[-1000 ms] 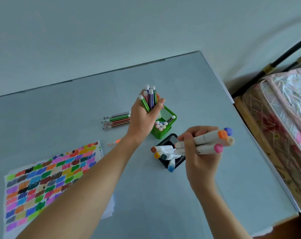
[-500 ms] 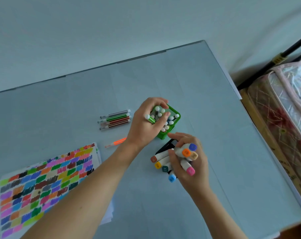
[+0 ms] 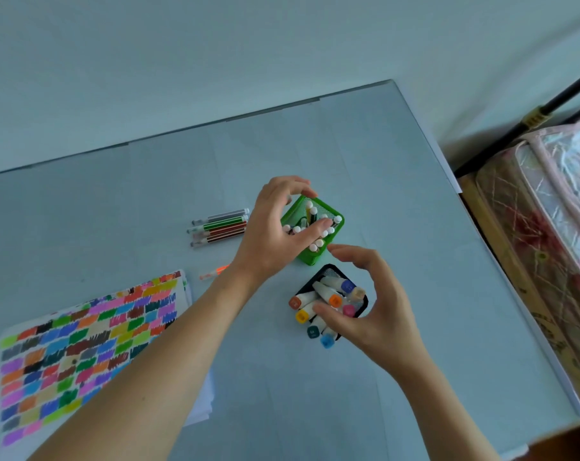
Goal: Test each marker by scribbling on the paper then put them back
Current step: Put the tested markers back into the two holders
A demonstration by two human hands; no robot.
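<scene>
A person's left hand [image 3: 272,234] lays its thumb across thin pens standing in a green mesh cup [image 3: 335,221], fingers arched over the rim; the right hand [image 3: 378,314], fingers curled apart, touches chunky markers [image 3: 328,296] in a black holder [image 3: 360,307] beside scribbled paper [image 3: 82,347] on the tabletop [image 3: 315,394].

No legible txt; marker caps [image 3: 312,331] carry tiny code marks (too small/blurred).
</scene>
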